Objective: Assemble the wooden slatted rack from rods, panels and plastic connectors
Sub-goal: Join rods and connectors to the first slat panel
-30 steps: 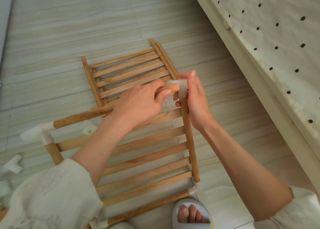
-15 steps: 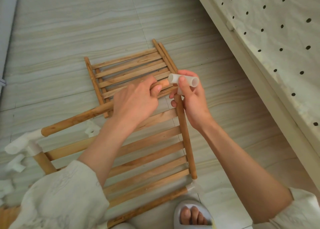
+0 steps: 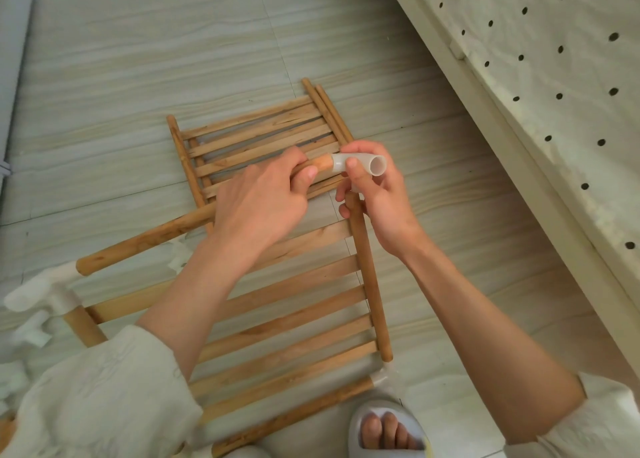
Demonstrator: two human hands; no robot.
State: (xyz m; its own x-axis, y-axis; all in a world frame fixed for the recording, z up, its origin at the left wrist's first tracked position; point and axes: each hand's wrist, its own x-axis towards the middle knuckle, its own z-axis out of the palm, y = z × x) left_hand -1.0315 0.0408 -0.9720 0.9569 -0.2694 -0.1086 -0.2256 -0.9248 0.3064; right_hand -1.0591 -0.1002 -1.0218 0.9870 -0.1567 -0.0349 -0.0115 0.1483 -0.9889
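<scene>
The pegboard panel (image 3: 540,76) fills the 1 to 3 o'clock corner, its pale frame running diagonally across the tiled floor (image 3: 138,41). The near slatted panel (image 3: 294,312) spans the centre toward 6 o'clock, raised at an angle, with a slipper (image 3: 388,430) at 6 o'clock just below its lower rail. A second slatted panel (image 3: 256,135) lies flat on the floor toward 12 o'clock, partly behind the hands. The loose rod (image 3: 145,239) runs from 9 o'clock up toward the centre. The left hand (image 3: 263,201) is wrapped around its upper part, fingers curled over the wood. The rod's tip sits inside the white plastic connector (image 3: 360,163), just right of centre. The right hand (image 3: 381,201) pinches that connector, thumb on top, with its lower fingers around the near panel's side rod (image 3: 370,291). The hands are close together, almost touching. More white connectors (image 3: 38,291) cluster at 8 o'clock on the panel's left corner.
</scene>
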